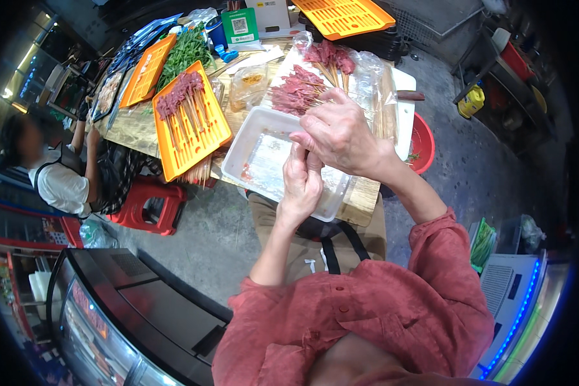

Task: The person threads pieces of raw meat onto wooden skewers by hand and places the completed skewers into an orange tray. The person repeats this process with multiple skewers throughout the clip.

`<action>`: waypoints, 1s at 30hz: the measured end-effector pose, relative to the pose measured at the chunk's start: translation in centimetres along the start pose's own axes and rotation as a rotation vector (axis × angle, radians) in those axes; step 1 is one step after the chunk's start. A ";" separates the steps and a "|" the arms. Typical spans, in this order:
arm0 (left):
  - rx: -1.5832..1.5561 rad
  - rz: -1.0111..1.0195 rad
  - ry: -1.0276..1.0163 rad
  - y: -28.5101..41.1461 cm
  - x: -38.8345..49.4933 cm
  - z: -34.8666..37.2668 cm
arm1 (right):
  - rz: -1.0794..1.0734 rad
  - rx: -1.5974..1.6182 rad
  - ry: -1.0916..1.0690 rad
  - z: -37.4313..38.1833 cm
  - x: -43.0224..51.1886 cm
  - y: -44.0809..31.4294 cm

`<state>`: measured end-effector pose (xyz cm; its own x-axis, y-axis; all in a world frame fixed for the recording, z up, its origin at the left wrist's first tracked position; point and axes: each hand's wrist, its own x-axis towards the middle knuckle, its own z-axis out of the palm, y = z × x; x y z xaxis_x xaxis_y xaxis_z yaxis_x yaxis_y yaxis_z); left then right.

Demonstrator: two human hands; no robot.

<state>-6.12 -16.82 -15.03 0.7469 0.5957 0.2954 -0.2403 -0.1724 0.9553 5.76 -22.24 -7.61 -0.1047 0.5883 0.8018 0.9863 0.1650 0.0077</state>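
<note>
Both my hands meet above a translucent plastic tub (pixel 251 144). My left hand (pixel 303 178) is raised with its fingers bent and thumb up. Against its fingertips lies my right hand (pixel 340 132), its fingers curled; whether either holds a skewer or a bit of meat cannot be made out. Just behind them, skewered raw meat (pixel 296 91) lies on a white cutting board (pixel 405 82), with another bunch of meat skewers (pixel 333 55) farther back. On the left, an orange slotted tray (pixel 217 130) carries a row of meat skewers (pixel 181 96).
A bag of yellowish seasoning (pixel 251 79) lies behind the tub. Leafy greens (pixel 186 53) and a second orange tray (pixel 147 72) are at the back left. A knife handle (pixel 410 95) juts past the board, above a red basin (pixel 422 144). A person (pixel 62 178) sits at the left.
</note>
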 end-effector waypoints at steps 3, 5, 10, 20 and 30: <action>-0.045 -0.101 -0.016 0.2 -0.3 -0.3 | 0.037 0.001 -0.063 -0.4 -0.3 0.0; -0.076 -0.098 -0.036 0.2 -0.5 -0.3 | 0.023 0.007 -0.093 -0.8 -0.2 0.1; -0.142 0.020 -0.084 0.3 -0.7 0.0 | 0.039 0.056 -0.273 -1.5 0.2 -0.2; -0.433 -0.041 -0.048 1.5 -0.1 -1.2 | 0.074 0.068 -0.249 -4.2 -0.7 -1.9; -0.536 -0.048 -0.061 2.0 0.2 -1.2 | 0.019 -0.013 -0.241 -3.3 -1.6 -2.2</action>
<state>-7.25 -16.09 -13.07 0.7958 0.5433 0.2674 -0.4757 0.2877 0.8312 4.21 -26.17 -6.97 -0.1116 0.7632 0.6365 0.9898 0.1423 0.0030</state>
